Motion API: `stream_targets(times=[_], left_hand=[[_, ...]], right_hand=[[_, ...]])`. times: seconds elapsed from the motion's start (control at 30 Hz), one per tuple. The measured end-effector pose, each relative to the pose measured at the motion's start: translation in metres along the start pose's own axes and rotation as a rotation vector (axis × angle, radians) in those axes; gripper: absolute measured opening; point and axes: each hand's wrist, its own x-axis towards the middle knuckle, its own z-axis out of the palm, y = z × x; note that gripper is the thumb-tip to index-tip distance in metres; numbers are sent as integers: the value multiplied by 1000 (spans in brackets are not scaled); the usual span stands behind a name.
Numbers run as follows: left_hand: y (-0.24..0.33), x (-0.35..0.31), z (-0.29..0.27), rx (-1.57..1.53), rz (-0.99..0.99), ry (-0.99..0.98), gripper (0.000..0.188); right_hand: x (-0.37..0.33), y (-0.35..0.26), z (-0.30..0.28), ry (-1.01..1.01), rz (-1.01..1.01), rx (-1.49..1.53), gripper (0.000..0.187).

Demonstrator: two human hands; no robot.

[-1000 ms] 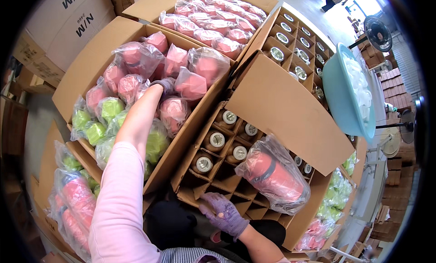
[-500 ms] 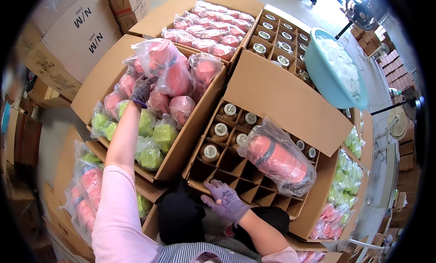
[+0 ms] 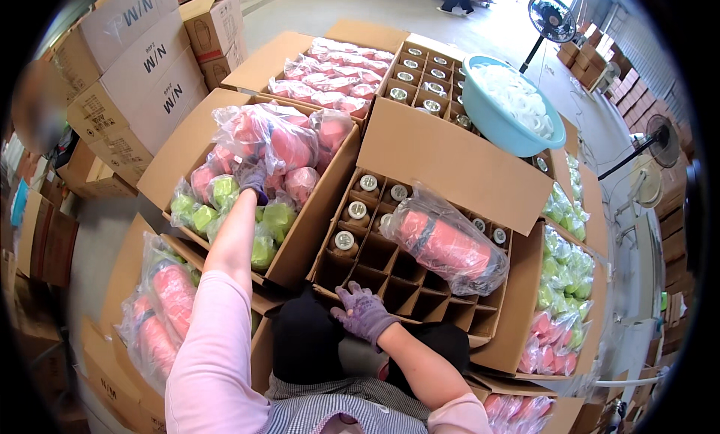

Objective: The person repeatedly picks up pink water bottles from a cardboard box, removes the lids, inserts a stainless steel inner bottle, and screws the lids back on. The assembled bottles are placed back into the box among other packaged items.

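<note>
My left hand (image 3: 253, 180), in a purple glove, reaches into an open carton (image 3: 306, 231) at the left. It is down among pink bundles and green bundles (image 3: 278, 219) in clear plastic; its fingers are mostly hidden. Just beyond it, a large clear bag with pink bundles (image 3: 291, 145) lies on top. My gloved right hand (image 3: 365, 312) rests with fingers apart by the near edge of a divided carton (image 3: 405, 308). Silver-topped bottles (image 3: 357, 210) stand in some cells there. Across the dividers lies a bagged pink cylinder (image 3: 442, 243) with a dark band.
A blue basin (image 3: 517, 119) of whitish pieces sits on cartons at the far right. Behind are a carton of pink bundles (image 3: 330, 78) and stacked boxes (image 3: 142, 74). Bagged pink cylinders (image 3: 172, 295) lie left of my arm. Fans (image 3: 552, 18) stand beyond.
My left hand has come nearer and slightly right, lower among the bundles. The large bag sits lower over the pile. My right hand stays at the carton's edge; the whole view has shifted.
</note>
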Motion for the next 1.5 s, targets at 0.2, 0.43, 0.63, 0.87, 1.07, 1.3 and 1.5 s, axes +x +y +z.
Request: stream_targets(times=[0.2,0.43,0.63,0.87,1.07,1.3,1.5], left_hand=[[-13,2,17,-458,-26,141,43],[2,-15,18,-367,-53,66,46],[6,-26,24,-609,-23,20,36],[-17,-37,52,-616,194,392,33],[-108,-93,5,-1461,47,309,30],[-183,-147,-25,-1748,-178,275,32],[-173,-112,18,-1554,-326,333,32]], right_hand=[[-3,-7,-14,-51,-24,-25,64],[77,26,-78,526,-472,320,43],[304,13,-173,735,-518,319,37],[522,-7,-188,639,-334,507,46],[566,-25,-128,564,-391,581,63],[601,15,-81,399,-285,787,64],[579,-17,-119,81,-45,39,60]])
